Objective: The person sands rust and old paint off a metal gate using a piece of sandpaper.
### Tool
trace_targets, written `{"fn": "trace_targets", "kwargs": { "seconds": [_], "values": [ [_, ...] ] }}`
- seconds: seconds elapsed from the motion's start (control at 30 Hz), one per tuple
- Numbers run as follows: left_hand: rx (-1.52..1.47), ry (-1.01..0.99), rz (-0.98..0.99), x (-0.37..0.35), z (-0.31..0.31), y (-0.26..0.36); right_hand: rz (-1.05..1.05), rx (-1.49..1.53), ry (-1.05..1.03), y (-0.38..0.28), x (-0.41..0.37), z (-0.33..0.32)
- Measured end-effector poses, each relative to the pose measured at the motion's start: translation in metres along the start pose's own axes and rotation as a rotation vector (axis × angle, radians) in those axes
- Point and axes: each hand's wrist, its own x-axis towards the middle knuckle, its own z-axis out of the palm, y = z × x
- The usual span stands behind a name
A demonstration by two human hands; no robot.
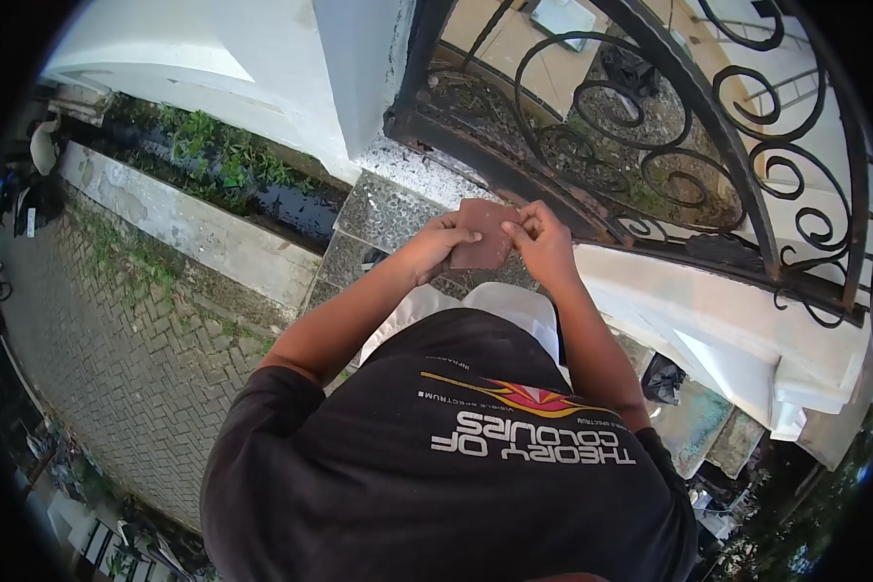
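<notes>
In the view from my head, I hold a reddish-brown sheet (485, 252) out in front of me, in both hands, just beyond my white trousers (519, 303). My left hand (435, 250) grips its left side, the thumb lying flat on the upper face and the fingers tucked behind. My right hand (545, 239) pinches its right edge, with the thumb and bent fingers close on the far corner. The sheet is tilted a little and sits above a pebbled step (383, 209), near the bottom rail of the black gate (710, 121), whose scrolled bars fill the far right. A white pillar (344, 78) stands beyond my hands, at the gate's left end. Farther left, green plants (209, 145) and dark water (301, 209) lie in a ditch behind a low wall (189, 218), with brick paving (136, 349) on its near side. A white ledge (660, 291) runs under the gate to my right, and a black bag (662, 378) lies nearer, beside my right arm. My dark shirt (427, 417) fills the near part.
</notes>
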Motion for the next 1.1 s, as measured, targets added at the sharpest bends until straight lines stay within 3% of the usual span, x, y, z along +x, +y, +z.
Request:
{"fn": "trace_targets", "kwargs": {
  "seconds": [0.03,0.1,0.17,0.3,0.47,0.53,0.63,0.73,0.8,0.83,0.87,0.9,0.97,1.0,1.03,1.1],
  "values": [
    [-0.005,-0.005,0.009,0.006,-0.011,0.001,-0.006,-0.009,0.000,-0.012,0.001,-0.009],
    [0.493,0.208,0.173,0.028,-0.043,-0.006,-0.479,-0.561,0.152,-0.028,0.012,-0.036],
    [0.773,0.435,0.149,0.053,-0.090,-0.011,-0.710,-0.658,0.273,-0.064,0.034,-0.080],
    [1.007,0.705,0.072,0.077,-0.163,-0.010,-1.076,-0.813,0.527,-0.163,0.079,-0.147],
    [0.875,0.791,0.133,0.084,-0.181,0.007,-1.335,-1.059,0.632,-0.228,0.168,-0.167],
    [0.888,0.836,0.093,0.095,-0.192,0.007,-0.901,-0.875,0.504,-0.226,0.193,-0.160],
    [0.552,0.909,0.123,0.140,-0.237,-0.022,-0.859,-0.752,0.410,-0.226,0.194,-0.164],
    [0.456,0.992,0.076,0.193,-0.267,-0.044,-0.797,-0.742,0.386,-0.228,0.188,-0.162],
    [0.342,1.100,-0.022,0.216,-0.254,-0.035,-0.732,-0.707,0.362,-0.228,0.187,-0.163],
    [0.076,1.051,0.093,0.247,-0.260,-0.046,-0.729,-0.712,0.359,-0.227,0.187,-0.164],
    [0.059,1.050,0.043,0.253,-0.236,-0.023,-0.689,-0.675,0.346,-0.226,0.187,-0.165],
    [-0.038,1.010,0.134,0.274,-0.234,-0.014,-0.648,-0.637,0.335,-0.225,0.187,-0.166],
    [-0.377,0.961,0.445,0.310,-0.221,0.031,-0.632,-0.647,0.319,-0.224,0.186,-0.169],
    [-0.547,0.941,0.459,0.307,-0.205,0.069,-0.626,-0.635,0.306,-0.222,0.186,-0.169],
    [-0.732,0.991,0.688,0.318,-0.190,0.095,-0.636,-0.625,0.295,-0.224,0.189,-0.170],
    [-0.572,1.126,0.586,0.350,-0.183,0.078,-0.600,-0.642,0.274,-0.229,0.187,-0.168]
  ]
}}
